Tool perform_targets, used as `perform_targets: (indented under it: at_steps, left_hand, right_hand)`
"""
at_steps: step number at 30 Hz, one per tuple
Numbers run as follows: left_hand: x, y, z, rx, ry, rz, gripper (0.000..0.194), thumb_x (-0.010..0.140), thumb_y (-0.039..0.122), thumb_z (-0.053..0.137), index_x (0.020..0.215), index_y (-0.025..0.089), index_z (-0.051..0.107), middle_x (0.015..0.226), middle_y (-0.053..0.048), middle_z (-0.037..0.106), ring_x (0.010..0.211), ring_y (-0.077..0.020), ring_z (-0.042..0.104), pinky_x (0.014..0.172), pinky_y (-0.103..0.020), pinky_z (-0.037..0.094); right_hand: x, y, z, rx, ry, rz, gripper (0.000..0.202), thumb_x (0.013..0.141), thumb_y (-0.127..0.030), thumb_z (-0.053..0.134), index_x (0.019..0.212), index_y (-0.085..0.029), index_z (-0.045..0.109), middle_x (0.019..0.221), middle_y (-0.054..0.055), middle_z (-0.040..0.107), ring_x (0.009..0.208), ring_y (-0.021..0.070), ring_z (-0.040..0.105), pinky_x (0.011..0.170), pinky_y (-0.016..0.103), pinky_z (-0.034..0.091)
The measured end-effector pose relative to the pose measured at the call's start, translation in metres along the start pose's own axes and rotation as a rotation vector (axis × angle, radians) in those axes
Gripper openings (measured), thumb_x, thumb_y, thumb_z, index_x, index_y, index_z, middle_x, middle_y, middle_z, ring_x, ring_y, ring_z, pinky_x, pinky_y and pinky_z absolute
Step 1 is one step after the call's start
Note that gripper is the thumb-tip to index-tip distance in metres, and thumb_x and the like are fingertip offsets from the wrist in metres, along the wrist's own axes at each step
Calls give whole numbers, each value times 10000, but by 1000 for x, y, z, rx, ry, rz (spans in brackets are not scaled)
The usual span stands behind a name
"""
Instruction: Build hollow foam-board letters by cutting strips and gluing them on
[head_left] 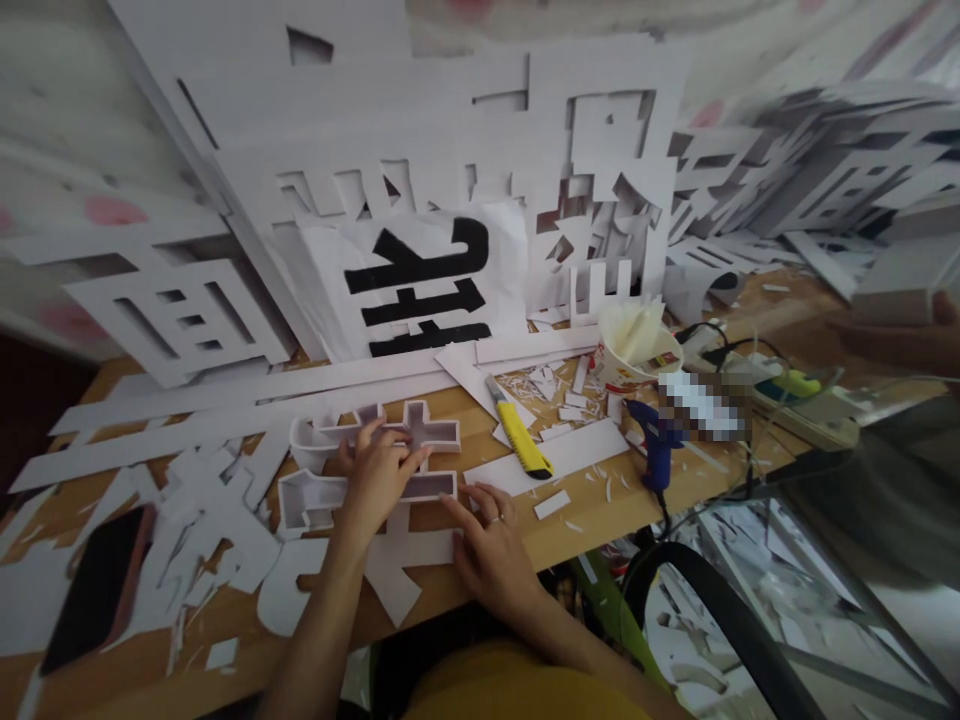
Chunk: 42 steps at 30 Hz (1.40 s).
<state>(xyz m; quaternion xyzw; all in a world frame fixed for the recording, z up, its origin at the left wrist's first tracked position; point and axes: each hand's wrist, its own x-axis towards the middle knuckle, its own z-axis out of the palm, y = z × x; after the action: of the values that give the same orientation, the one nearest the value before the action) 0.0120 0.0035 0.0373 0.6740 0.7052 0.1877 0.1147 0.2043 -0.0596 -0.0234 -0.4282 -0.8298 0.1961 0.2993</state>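
Head view: a hollow white letter (436, 432) lies on the desk (551, 548); the left hand (381, 468) spans it, its grip unclear; the right hand (491, 540), loosely open, has a fingertip at its edge, near a yellow cutter (523, 438)

Cutter (519, 432) obstacle beyond right hand (491, 550)

Def a small craft workshop for lettering imo: wooden counter (574, 535) littered with white offcuts (553, 504), 1 yellow box cutter (519, 432) and 1 blue glue gun (660, 445) out on top, a hollow white character (439, 432), plus big cut-out sheets (360, 120) propped up behind.
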Motion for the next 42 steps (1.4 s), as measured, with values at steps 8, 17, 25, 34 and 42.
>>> perform_targets:
  at_steps: [8, 17, 25, 34, 42]
  left_hand:
    - [-4, 6, -6, 89, -46, -10, 433, 955, 367, 502, 619, 233, 740, 1100, -68, 753, 1344, -383, 410, 1112, -646, 200]
    - [4, 5, -3, 148, -92, -69, 379, 889, 448, 596, 591, 271, 751, 1056, -44, 765, 1337, -385, 420, 1124, -620, 203]
    - [5, 3, -2, 116, -95, -86, 351, 844, 453, 653, 560, 266, 738, 1012, -51, 767, 1337, -377, 418, 1142, -578, 226]
    - [8, -8, -1, 90, -111, -14, 467, 864, 576, 546, 561, 287, 752, 986, -74, 772, 1312, -413, 431, 1114, -612, 277]
    - [14, -19, -13, 61, -219, -15, 340, 780, 549, 591, 637, 314, 791, 1046, -40, 772, 1300, -415, 447, 1109, -577, 305]
  right_hand:
    - [0, 3, 1, 40, -5, -7, 701, 784, 11, 537, 1422, -265, 448, 1355, 129, 460, 1248, 317, 384, 1031, 570, 410]
    - [1, 2, -2, 52, -23, 12, 729, 744, 16, 571, 1406, -275, 477, 1350, 132, 477, 1235, 318, 406, 1016, 559, 408]
    - [2, 4, -5, 75, -33, 1, 737, 739, 9, 564, 1412, -275, 469, 1327, 149, 479, 1224, 323, 420, 997, 571, 411]
    - [-6, 1, 0, -60, -113, 63, 683, 853, -157, 595, 1471, -368, 393, 1506, 166, 397, 1378, 372, 349, 1080, 696, 242]
    - [-4, 0, -4, -37, -200, 107, 649, 912, -219, 552, 1493, -414, 338, 1543, 93, 412, 1417, 345, 322, 1116, 702, 166]
